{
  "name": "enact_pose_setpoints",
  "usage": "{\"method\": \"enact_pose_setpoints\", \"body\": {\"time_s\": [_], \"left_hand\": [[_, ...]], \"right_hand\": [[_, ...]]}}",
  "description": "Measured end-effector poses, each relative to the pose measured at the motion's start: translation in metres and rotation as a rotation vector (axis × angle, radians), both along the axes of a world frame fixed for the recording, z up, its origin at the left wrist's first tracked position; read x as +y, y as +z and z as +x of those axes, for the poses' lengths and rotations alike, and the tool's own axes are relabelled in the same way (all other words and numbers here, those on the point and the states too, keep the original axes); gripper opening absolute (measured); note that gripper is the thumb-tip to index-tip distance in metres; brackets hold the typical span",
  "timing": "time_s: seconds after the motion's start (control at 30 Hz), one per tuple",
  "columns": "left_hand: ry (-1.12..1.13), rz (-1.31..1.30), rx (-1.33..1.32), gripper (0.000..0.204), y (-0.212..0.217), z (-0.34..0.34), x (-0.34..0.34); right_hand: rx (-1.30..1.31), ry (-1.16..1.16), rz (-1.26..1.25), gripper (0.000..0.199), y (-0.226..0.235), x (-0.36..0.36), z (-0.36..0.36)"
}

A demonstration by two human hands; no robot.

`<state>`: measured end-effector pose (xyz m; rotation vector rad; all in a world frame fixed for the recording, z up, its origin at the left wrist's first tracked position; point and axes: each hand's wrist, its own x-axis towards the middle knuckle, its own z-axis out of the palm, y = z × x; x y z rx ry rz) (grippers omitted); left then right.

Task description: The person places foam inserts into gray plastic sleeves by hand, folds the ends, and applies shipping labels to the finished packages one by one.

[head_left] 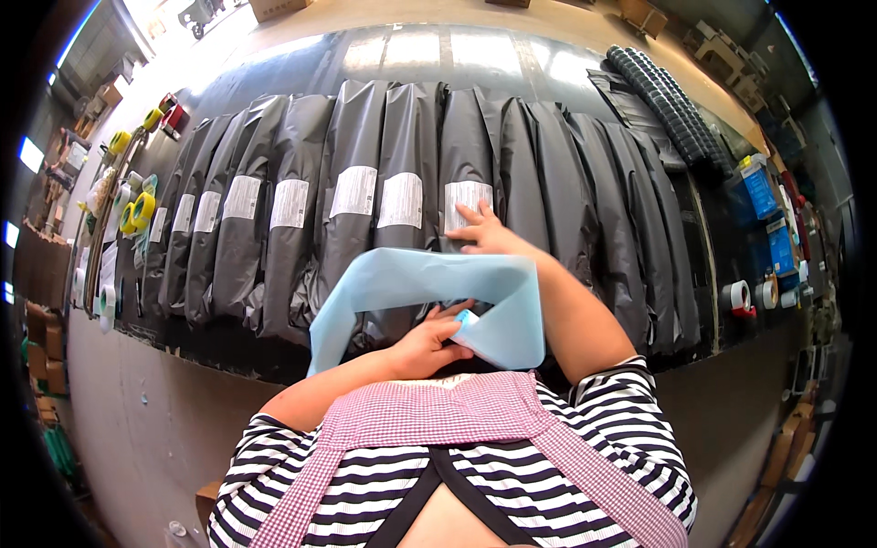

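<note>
Several grey plastic mailer bags (pixel 301 210) lie side by side in a row on a dark table (pixel 219 342). Most bags on the left half carry a white label (pixel 400 199). My right hand (pixel 482 231) lies flat, fingers spread, on the white label (pixel 464 199) of a bag near the middle of the row. My left hand (pixel 427 345) is close to my body and grips one end of a long light blue backing strip (pixel 411 279), which loops up across the bags in front of me. The bags to the right of my right hand show no labels.
Yellow tape rolls (pixel 139 210) and other rolls lie at the table's left end. A rolled dark mesh mat (pixel 667 100) lies at the back right. Blue boxes (pixel 758 183) and tape rolls (pixel 742 297) stand along the right side. Cardboard boxes (pixel 46 347) sit on the floor at the left.
</note>
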<state>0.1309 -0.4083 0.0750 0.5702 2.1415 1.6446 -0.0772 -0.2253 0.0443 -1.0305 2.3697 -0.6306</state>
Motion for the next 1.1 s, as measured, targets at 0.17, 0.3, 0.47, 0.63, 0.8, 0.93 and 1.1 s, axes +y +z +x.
{"method": "enact_pose_setpoints", "body": {"time_s": [0.17,0.3,0.47,0.63,0.8,0.93,1.1], "left_hand": [[0.342,0.476,-0.431,0.022,0.014,0.015,-0.035],[0.547,0.800,-0.506,0.036,0.044,0.008,-0.036],[0.567,0.889,-0.583,0.043,0.046,0.003,-0.022],[0.385,0.852,-0.452,0.036,0.062,0.014,-0.032],[0.318,0.609,-0.237,0.027,0.047,0.009,-0.027],[0.349,0.619,-0.180,0.023,0.048,0.011,-0.032],[0.317,0.516,-0.027,0.019,0.061,0.012,-0.018]], "right_hand": [[-0.014,-0.689,-0.905,0.031,0.113,0.059,0.029],[0.779,-0.067,-1.038,0.022,0.154,0.060,0.127],[0.891,0.186,-0.581,0.046,0.121,-0.004,0.171],[0.601,-0.169,-0.784,0.048,0.120,-0.009,0.176],[-0.186,-0.529,-0.965,0.036,0.109,-0.004,0.181],[0.497,-0.316,-0.700,0.042,0.132,-0.011,0.191],[0.498,-0.348,-0.786,0.037,0.140,-0.001,0.200]]}}
